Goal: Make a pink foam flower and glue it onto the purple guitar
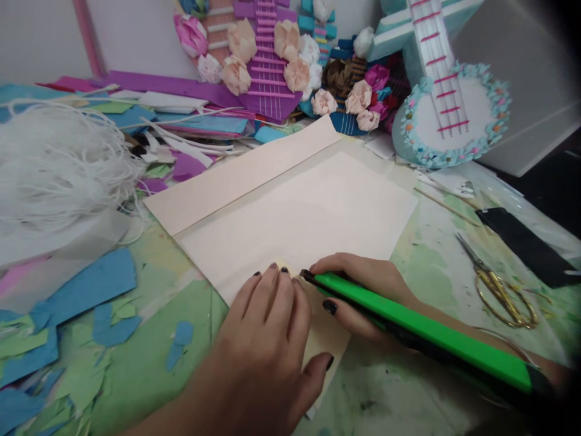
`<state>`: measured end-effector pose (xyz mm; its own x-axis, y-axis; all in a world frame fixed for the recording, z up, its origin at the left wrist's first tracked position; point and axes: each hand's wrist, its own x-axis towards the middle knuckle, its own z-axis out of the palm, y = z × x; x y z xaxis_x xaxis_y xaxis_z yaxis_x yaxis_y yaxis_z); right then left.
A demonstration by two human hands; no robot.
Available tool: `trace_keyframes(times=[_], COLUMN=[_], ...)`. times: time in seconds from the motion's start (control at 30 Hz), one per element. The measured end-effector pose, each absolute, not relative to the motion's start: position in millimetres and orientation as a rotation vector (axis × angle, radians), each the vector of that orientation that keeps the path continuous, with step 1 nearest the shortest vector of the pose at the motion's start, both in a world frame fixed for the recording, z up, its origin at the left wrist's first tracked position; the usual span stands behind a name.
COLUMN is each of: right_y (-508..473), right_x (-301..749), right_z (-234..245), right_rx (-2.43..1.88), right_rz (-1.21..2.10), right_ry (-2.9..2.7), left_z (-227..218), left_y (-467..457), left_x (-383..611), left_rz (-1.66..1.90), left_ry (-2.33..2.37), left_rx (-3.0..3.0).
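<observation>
A cream paper sheet (299,212) lies in front of me on the paint-stained green table (149,363). My left hand (265,339) lies flat on the sheet's near corner, fingers stretched out and pressing it down. My right hand (363,297) is closed round a bright green utility knife (422,330). The knife's dark tip rests on the paper right beside my left fingertips. A longer cream strip (236,175) runs along the sheet's far edge.
Gold scissors (497,287) lie to the right, near a black strip (526,242). A tangle of white string (54,163) sits at the left. Blue and green paper scraps (86,290) litter the near left. Foam guitar models with paper flowers (290,66) stand along the back.
</observation>
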<state>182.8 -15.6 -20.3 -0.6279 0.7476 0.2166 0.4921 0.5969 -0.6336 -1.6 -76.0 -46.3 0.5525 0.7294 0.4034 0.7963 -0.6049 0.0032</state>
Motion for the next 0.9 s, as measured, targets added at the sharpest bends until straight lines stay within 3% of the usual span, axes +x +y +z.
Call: trace_keyframes(times=[0.9], right_y=[-23.1], right_x=[182.7], right_z=[-29.0], right_rx=[-1.054], right_rz=[0.591], right_ry=[-2.277], left_z=[-46.2], left_y=[-73.2], left_x=[-1.0], left_rz=[-0.576], left_ry=[-1.256], left_rx=[-2.580])
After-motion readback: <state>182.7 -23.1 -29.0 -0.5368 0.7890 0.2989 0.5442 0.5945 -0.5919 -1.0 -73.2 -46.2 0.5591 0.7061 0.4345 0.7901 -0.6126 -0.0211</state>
